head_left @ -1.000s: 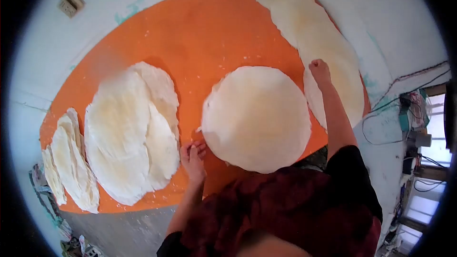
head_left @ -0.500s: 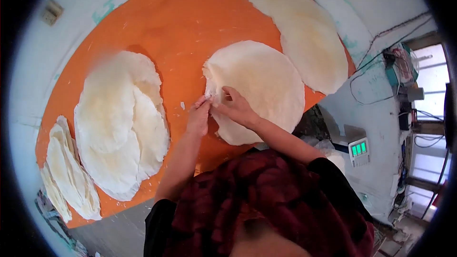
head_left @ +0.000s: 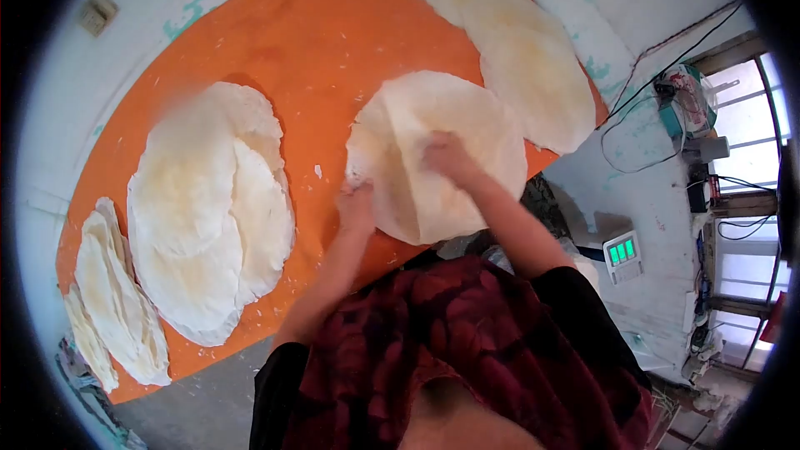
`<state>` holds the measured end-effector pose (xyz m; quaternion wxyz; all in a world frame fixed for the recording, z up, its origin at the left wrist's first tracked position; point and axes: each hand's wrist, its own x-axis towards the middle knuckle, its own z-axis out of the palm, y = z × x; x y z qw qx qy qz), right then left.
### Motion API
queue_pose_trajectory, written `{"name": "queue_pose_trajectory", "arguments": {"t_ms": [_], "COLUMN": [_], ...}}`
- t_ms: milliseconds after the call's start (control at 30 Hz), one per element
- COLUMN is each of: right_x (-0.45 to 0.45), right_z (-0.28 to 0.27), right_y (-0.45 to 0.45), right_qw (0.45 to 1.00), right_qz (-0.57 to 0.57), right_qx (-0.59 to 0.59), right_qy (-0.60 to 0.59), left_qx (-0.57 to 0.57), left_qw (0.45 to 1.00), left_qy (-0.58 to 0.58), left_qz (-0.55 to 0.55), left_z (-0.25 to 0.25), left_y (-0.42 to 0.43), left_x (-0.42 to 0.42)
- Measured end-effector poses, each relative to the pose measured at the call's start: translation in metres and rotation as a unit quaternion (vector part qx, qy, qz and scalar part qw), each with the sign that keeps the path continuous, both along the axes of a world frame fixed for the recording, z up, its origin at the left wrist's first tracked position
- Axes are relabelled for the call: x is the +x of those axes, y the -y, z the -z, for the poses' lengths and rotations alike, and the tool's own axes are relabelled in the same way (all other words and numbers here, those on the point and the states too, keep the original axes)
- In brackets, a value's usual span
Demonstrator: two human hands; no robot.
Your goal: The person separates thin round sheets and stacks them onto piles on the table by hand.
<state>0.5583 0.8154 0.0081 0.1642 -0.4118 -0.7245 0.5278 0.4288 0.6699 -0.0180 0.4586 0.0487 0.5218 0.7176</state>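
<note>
A stack of thin, pale round flatbread sheets (head_left: 479, 108) lies in front of me at the edge of the orange table. My left hand (head_left: 357, 202) is closed on the left rim of these sheets. Over their middle is my right hand (head_left: 450, 157), fingers curled in and blurred, seemingly gripping the upper sheet. Between my hands that sheet shows a raised crease (head_left: 407, 162). Small white crumbs dot the table nearby.
The orange table (head_left: 308, 42) also carries a large flatbread pile (head_left: 187, 200) at left, folded sheets (head_left: 117, 292) beyond it, and overlapping sheets (head_left: 533, 58) at far right. A scale with a green display (head_left: 622, 252) stands at right, by the wall.
My right hand has moved right and away from the left rim to over the sheets' middle. The crease has shifted right with it. My left hand stays near the rim.
</note>
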Motion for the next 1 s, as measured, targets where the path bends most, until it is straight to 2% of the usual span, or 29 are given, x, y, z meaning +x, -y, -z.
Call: {"name": "queue_pose_trajectory", "arguments": {"t_ms": [33, 100, 133, 167, 233, 300, 333, 367, 400, 433, 500, 567, 633, 733, 767, 833, 933, 1000], "right_x": [0.015, 0.061, 0.081, 0.08, 0.103, 0.098, 0.088, 0.071, 0.055, 0.038, 0.01, -0.018, -0.044, -0.063, -0.066, -0.056, -0.021, 0.027], "right_z": [-0.036, -0.057, -0.076, -0.107, -0.181, -0.237, -0.263, -0.278, -0.278, -0.277, -0.254, -0.217, -0.181, -0.081, -0.056, 0.029, 0.017, 0.006], "right_y": [-0.01, -0.062, -0.089, -0.086, -0.116, -0.112, -0.102, -0.09, -0.08, -0.071, -0.065, -0.061, -0.044, -0.025, -0.011, 0.005, 0.017, -0.021], "right_qw": [0.993, 0.993, 0.981, 0.963, 0.954, 0.934, 0.907, 0.87, 0.852, 0.833, 0.764, 0.705, 0.743, 0.752, 0.787, 0.85, 0.908, 0.922], "right_qz": [0.04, 0.073, 0.188, 0.201, 0.249, 0.153, 0.099, 0.043, 0.049, 0.053, -0.014, -0.071, -0.14, -0.212, -0.237, -0.204, -0.187, -0.16], "right_qx": [-0.103, -0.074, 0.005, 0.164, 0.142, 0.309, 0.394, 0.474, 0.507, 0.54, 0.64, 0.683, 0.607, 0.573, 0.494, 0.431, 0.356, 0.35], "right_qy": [-0.029, -0.047, 0.043, 0.077, 0.09, 0.092, 0.111, 0.131, 0.121, 0.112, 0.082, 0.179, 0.244, 0.246, 0.283, 0.222, 0.115, 0.048], "left_qx": [0.008, -0.021, -0.036, -0.066, -0.123, -0.085, -0.068, -0.066, -0.064, -0.061, -0.06, -0.069, -0.093, -0.019, -0.068, -0.152, -0.112, -0.074], "left_qw": [1.0, 0.999, 0.996, 0.992, 0.981, 0.992, 0.993, 0.993, 0.993, 0.993, 0.993, 0.989, 0.979, 0.932, 0.892, 0.786, 0.799, 0.739], "left_qy": [0.029, -0.043, -0.079, -0.103, -0.152, -0.075, -0.036, -0.042, -0.047, -0.053, -0.077, -0.111, -0.149, -0.359, -0.445, -0.599, -0.583, -0.655], "left_qz": [0.004, 0.001, -0.001, -0.003, -0.005, -0.062, -0.088, -0.087, -0.088, -0.089, -0.066, -0.071, -0.106, -0.049, -0.036, 0.002, 0.094, 0.136], "left_z": [0.005, 0.028, 0.035, 0.029, 0.01, 0.004, 0.002, 0.001, 0.001, 0.0, -0.002, -0.004, -0.002, -0.021, -0.023, -0.023, -0.037, -0.036], "left_y": [0.001, 0.0, 0.001, 0.002, 0.001, -0.007, -0.009, -0.011, -0.012, -0.013, -0.004, 0.003, 0.01, 0.03, 0.034, 0.035, 0.019, -0.002], "left_x": [-0.015, -0.05, -0.062, -0.07, -0.08, -0.082, -0.082, -0.081, -0.08, -0.079, -0.075, -0.074, -0.069, -0.058, -0.054, -0.035, -0.008, 0.007]}}
